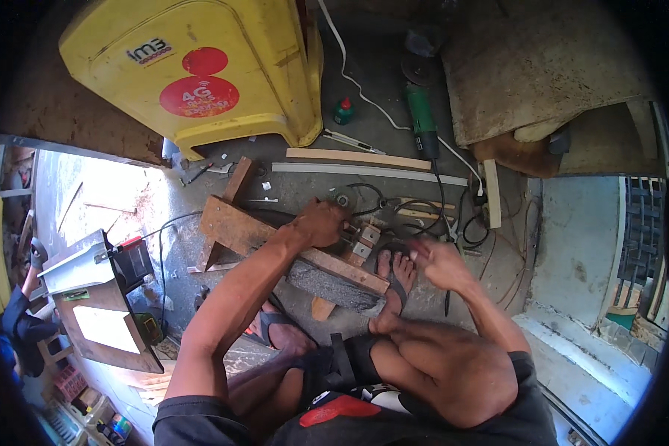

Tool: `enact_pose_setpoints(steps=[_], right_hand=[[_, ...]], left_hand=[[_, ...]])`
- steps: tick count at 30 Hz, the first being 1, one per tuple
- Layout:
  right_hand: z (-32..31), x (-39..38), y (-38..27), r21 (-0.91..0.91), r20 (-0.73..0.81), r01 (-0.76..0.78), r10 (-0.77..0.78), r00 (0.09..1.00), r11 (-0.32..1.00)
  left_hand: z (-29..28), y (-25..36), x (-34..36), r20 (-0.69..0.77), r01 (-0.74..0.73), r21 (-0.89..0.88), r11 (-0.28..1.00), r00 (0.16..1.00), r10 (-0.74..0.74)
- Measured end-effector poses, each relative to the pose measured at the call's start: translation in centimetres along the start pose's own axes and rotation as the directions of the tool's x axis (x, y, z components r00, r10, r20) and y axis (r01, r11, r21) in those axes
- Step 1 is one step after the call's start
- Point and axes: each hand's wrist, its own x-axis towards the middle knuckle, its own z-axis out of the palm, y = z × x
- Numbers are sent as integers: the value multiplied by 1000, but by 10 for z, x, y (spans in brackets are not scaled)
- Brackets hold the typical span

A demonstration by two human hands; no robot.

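My left hand (323,223) is closed above the low wooden bench (238,227), its fingers curled down. What it grips is mostly hidden under the fingers. Just right of those fingertips is a small wooden block (364,241) with pale metal plates on it. My right hand (438,264) is apart from the block, to its right and above my sandalled foot (398,271). Its fingers are curled and a little blurred, and anything in them is too small to make out.
A green angle grinder (421,123) lies on the floor ahead, near a small green bottle with a red cap (343,111). Long thin strips (357,157) and black cables (442,201) lie beyond my hands. A yellow plastic chair (253,82) stands at the far left. Another person (26,320) is at left.
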Motion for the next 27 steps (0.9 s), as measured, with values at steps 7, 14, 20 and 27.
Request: enact_pose_setpoints(steps=[7, 14, 20, 27], right_hand=[[-5, 1, 11, -82, 151, 10, 3, 988, 997], [10, -10, 13, 8, 97, -34, 33, 995, 999], [52, -8, 24, 236, -130, -86, 119, 984, 968], [54, -12, 34, 218, -135, -110, 142, 981, 970]], left_hand=[[-31, 16, 3, 183, -25, 149, 988, 983, -3], [-68, 39, -4, -105, -162, -157, 974, 984, 147], [-52, 27, -10, -51, -134, -184, 974, 991, 126], [-68, 34, 0, 32, -156, -22, 987, 987, 157]])
